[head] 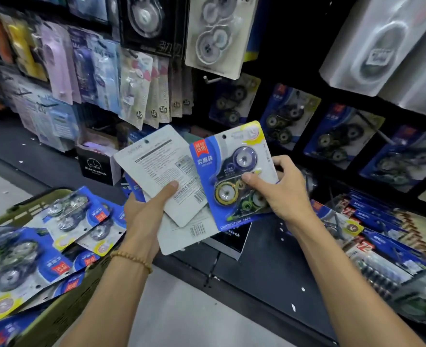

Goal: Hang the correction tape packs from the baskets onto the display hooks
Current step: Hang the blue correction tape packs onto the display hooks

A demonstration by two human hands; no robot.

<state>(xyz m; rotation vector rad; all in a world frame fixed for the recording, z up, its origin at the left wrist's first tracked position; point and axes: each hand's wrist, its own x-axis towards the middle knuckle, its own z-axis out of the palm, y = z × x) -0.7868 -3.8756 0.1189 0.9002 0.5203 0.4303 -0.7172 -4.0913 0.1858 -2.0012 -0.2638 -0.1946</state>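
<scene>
My left hand (pixel 145 209) grips a small stack of correction tape packs (pixel 156 169) turned white back side up, printed text and barcodes showing. My right hand (pixel 278 189) holds one blue correction tape pack (pixel 232 166) face up, thumb on its clear blister. An olive green basket (pixel 64 304) at lower left is full of more blue packs (pixel 24 249). An empty display hook (pixel 210 80) sticks out of the black panel above the held packs. Similar blue packs (pixel 290 116) hang on hooks to the right.
Other stationery packs (pixel 131 88) hang in rows at upper left. A black alarm clock box (pixel 98 166) stands on the dark shelf base, another black box (pixel 230 240) lies under my hands. Boxed goods (pixel 372 236) fill the lower right shelf. Pale floor shows below.
</scene>
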